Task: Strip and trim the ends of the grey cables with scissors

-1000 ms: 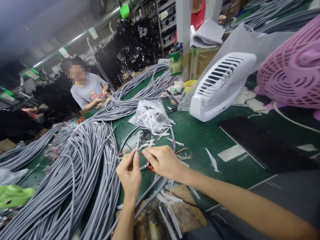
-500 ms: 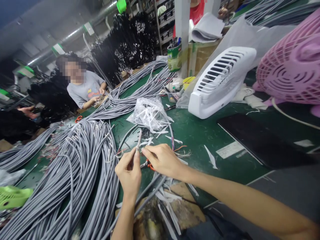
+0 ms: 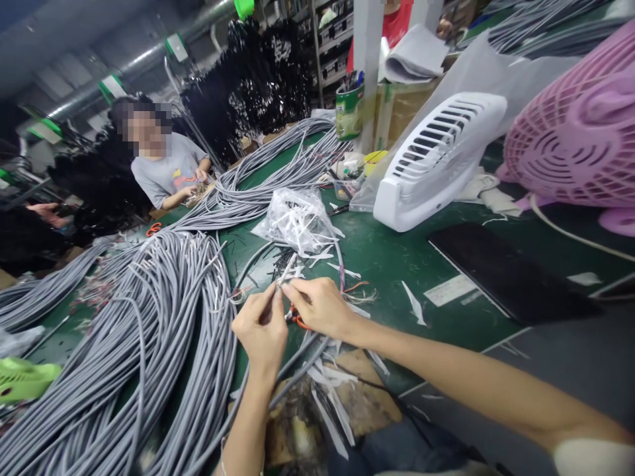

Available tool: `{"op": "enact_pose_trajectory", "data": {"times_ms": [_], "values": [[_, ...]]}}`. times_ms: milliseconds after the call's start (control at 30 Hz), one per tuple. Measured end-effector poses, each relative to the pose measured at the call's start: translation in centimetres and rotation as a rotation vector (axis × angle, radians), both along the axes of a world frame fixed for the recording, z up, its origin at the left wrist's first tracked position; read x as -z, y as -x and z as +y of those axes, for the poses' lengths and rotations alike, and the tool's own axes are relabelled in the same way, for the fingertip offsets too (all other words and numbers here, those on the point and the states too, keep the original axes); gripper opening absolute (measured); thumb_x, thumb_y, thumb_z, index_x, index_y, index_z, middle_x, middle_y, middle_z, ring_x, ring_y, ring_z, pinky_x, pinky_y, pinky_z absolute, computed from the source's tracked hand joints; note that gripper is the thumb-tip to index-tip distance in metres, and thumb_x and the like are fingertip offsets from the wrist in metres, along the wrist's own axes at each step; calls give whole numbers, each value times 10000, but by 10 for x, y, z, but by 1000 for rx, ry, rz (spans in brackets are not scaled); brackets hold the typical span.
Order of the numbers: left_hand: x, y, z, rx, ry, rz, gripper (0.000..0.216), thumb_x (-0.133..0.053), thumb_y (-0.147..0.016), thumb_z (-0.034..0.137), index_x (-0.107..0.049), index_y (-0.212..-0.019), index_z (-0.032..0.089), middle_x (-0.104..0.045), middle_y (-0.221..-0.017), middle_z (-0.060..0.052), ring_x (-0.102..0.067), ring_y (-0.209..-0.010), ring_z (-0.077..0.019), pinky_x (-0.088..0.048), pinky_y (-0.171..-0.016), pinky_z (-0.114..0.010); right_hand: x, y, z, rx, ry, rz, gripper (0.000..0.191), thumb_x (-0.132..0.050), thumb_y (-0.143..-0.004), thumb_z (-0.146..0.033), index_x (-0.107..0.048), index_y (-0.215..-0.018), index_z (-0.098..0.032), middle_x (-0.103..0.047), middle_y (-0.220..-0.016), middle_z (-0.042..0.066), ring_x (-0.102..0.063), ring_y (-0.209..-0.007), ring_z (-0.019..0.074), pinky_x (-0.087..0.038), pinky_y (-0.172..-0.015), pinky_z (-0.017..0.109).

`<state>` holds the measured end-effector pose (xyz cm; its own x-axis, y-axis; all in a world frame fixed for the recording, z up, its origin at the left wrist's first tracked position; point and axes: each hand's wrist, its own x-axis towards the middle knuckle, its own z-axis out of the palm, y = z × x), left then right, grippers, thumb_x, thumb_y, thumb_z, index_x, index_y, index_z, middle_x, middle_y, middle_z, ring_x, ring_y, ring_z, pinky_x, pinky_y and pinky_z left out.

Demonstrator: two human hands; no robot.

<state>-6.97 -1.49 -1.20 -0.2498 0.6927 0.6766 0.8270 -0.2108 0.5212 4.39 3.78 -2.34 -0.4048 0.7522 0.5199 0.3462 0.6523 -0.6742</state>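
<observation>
My left hand [image 3: 262, 328] is closed in a pinch on the end of a thin grey cable [image 3: 286, 271], whose tip points up and away from me. My right hand [image 3: 320, 306] is closed too, its fingertips meeting the same cable end just beside the left thumb. A small tool with orange handles [image 3: 296, 318] shows under the right hand. Both hands hover over the green table [image 3: 397, 258], near a crumpled clear plastic bag [image 3: 296, 221] of white strips.
A big heap of grey cables [image 3: 149, 344] fills the left. A white fan [image 3: 436, 158] and a pink fan [image 3: 580, 132] stand at the right, with a black flat pad [image 3: 506, 271] in front. A person in a grey shirt [image 3: 166, 172] works across the table. Paper scraps litter the near edge.
The cable tip has tilted to the right and my right fingertips have closed onto it. Both hands shifted slightly up and away from me.
</observation>
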Motion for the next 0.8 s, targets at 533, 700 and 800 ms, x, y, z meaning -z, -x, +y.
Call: {"op": "enact_pose_trajectory", "data": {"times_ms": [533,700,800], "values": [[6,1,5,-8,102,-82,159,-583,-731,240,-710,-739,145,-664,-597,-35,-596,-518,-138,-472,-521,-235,-12,-9,-9,63,-159,193,397,-319,-912,-287,-480,-564,-184,-461,-468,-14,-413,-434,94,-277,-498,226],[4,3,9,-25,152,-369,208,-599,-745,306,-702,-758,126,-710,-698,-59,-656,-634,-167,-518,-612,-252,-20,-16,1,111,-93,53,359,-393,-882,-275,-485,-550,-174,-475,-453,-11,-410,-419,96,-229,-491,237],[0,3,6,-7,118,-347,187,-624,-730,301,-698,-728,129,-690,-648,-43,-634,-601,-153,-503,-572,-234,-16,-12,0,84,-91,-114,309,-431,-862,-242,-539,-582,-166,-557,-492,14,-466,-450,109,-212,-503,244]]}}
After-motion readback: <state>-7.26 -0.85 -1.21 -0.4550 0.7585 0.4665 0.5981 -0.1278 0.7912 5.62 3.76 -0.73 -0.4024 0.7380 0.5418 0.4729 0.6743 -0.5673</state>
